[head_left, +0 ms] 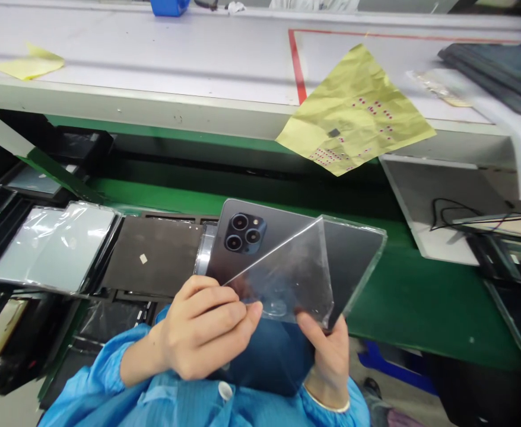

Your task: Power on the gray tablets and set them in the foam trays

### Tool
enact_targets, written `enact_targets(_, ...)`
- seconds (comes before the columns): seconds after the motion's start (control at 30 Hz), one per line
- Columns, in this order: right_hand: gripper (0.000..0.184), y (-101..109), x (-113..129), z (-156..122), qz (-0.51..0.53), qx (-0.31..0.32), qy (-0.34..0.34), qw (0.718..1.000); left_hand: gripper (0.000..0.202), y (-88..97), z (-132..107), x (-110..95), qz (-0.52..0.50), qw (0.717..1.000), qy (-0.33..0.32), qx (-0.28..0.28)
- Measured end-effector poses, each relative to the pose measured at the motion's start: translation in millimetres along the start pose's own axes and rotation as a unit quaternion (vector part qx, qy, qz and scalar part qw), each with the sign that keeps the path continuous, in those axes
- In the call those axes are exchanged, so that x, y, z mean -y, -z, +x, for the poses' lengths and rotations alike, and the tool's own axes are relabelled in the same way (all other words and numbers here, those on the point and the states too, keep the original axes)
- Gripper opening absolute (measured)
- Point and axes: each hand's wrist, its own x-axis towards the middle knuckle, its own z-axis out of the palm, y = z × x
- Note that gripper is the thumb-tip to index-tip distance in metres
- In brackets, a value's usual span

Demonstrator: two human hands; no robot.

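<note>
The left hand (202, 329) is curling its fingers around a dark smartphone (242, 243) with three camera lenses, while the right hand (327, 362) is pinching a clear plastic cover (282, 276) between thumb and fingers, both just above the green conveyor belt (403, 296).

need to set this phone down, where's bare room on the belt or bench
Bare green belt lies between the clear film and the grey panel. White bench top shows between the small yellow sheet and the red tape line. Film-wrapped panels crowd the left.
</note>
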Motion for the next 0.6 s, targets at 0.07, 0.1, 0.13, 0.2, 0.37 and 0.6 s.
enact_targets(0.07, 0.034, 3.1, -4.8, -0.8, 0.004, 0.006, -0.009, 1.000, 0.012, 0.8, -0.8, 0.2, -0.003, 1.000, -0.001, 0.002)
enact_targets(0.1, 0.034, 4.4, -6.7, -1.1, 0.005, 0.010, -0.013, 1.000, 0.013, 1.5, -1.1, 0.3, -0.004, 1.000, -0.003, 0.001)
enact_targets(0.13, 0.034, 5.5, -7.9, -1.3, 0.005, 0.014, -0.015, 1.000, 0.013, 2.3, -1.3, 0.3, -0.005, 1.000, -0.004, 0.003)
enact_targets(0.2, 0.033, 6.3, -8.5, -1.5, 0.007, 0.019, -0.017, 1.000, 0.014, 3.3, -1.7, 0.2, -0.007, 1.000, -0.004, 0.006)
enact_targets(0.37, 0.032, 3.5, -4.5, -2.7, 0.011, 0.014, -0.011, 1.000, 0.014, -0.5, -3.4, 1.5, -0.013, 1.000, 0.001, 0.003)
enact_targets(0.6, 0.032, 0.3, -2.4, -5.3, -0.005, 0.011, -0.004, 1.000, 0.012, -0.1, -2.0, 3.4, -0.011, 1.000, 0.011, 0.014)
